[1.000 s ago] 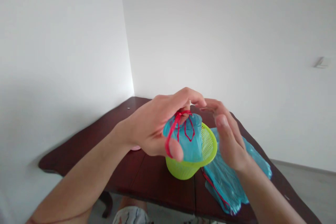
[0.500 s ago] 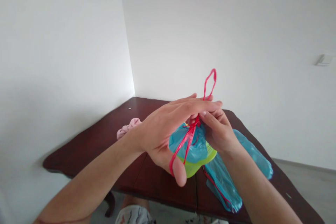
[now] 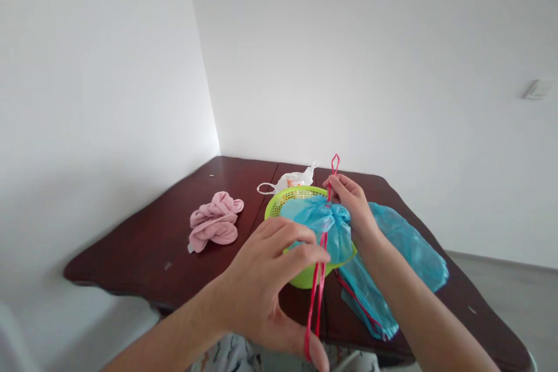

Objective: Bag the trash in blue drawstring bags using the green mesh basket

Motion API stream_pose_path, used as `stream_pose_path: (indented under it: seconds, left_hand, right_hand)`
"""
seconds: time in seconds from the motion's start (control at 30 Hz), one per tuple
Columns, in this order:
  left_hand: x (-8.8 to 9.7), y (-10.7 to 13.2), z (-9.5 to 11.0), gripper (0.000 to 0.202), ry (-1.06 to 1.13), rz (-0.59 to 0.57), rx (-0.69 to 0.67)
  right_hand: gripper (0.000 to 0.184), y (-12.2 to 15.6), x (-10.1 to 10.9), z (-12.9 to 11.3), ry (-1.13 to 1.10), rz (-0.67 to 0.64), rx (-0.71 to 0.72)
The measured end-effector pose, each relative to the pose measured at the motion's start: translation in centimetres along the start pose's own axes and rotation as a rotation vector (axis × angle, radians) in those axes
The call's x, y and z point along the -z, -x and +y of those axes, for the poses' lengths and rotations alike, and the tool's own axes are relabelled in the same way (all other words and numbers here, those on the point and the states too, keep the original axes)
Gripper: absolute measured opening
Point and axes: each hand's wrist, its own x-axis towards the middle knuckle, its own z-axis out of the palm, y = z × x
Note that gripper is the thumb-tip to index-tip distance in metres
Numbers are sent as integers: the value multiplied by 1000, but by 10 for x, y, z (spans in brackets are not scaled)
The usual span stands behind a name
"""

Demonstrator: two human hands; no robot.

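A translucent blue drawstring bag [image 3: 311, 213] sits gathered at its neck in a lime-green mesh basket [image 3: 275, 204]. From the neck, a red drawstring [image 3: 319, 279] runs down and loops round the thumb of my left hand [image 3: 276, 279]. That hand's other fingers are bent and apart from the thumb, beside the taut strands. My right hand [image 3: 351, 195], behind the bag's neck, pinches the opposite red loop, whose tip sticks up above the fingers. What the bag contains is hidden.
A crumpled pink cloth [image 3: 215, 221] lies left of the basket on the dark wooden table [image 3: 143, 244]. Behind the basket is a white plastic bag [image 3: 296, 178] with orange marks. More blue bags [image 3: 407, 244] lie right, partly under my right forearm. Walls stand behind and left.
My hands have moved apart: the left came down toward me, drawing its red loop long, and the right stayed farther back. The view tilted down; the white bag and whole pink cloth now show.
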Motion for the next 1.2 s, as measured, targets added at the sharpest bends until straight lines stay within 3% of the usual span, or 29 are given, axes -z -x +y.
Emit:
stream_pose_path:
  seconds: [0.1,0.23,0.33,0.4,0.47,0.53,0.6,0.67,0.8,1.0,1.1,1.2]
  left_hand:
    - [-2,15,5,106,-30,24,195]
    - [-9,28,10,92,-70,-51,320]
    - [-15,29,8,72,-27,-100,339]
    - [-15,28,1,69,3,-117,308]
    - [-13,30,-10,72,43,-105,252]
    - [-12,38,-28,73,94,-21,203]
    - [-15,55,-49,66,136,116,186]
    - [-24,76,-73,57,158,261,211]
    - [-49,117,-116,48,223,436,361]
    - [-80,159,-157,43,286,504,662]
    - [-93,175,-169,49,335,493,786]
    - [-104,183,-175,56,373,462,863]
  right_hand:
    - [62,13,10,-13,127,-140,-42]
    - [63,50,17,-42,288,-498,-143]
    - [61,73,10,-48,475,-683,-1]
    - [55,76,5,-40,507,-703,105]
    - [36,66,6,-29,435,-604,130]
    - [20,46,13,-22,340,-396,113]
    - [24,23,23,-25,257,-177,117]
    - [33,1,30,-34,224,-74,193]
    - [60,-35,34,-61,391,-64,525]
    - [118,-90,52,-98,954,63,938]
    - [145,-123,66,-104,1099,140,987]
    - [153,-156,79,-96,1124,182,942]
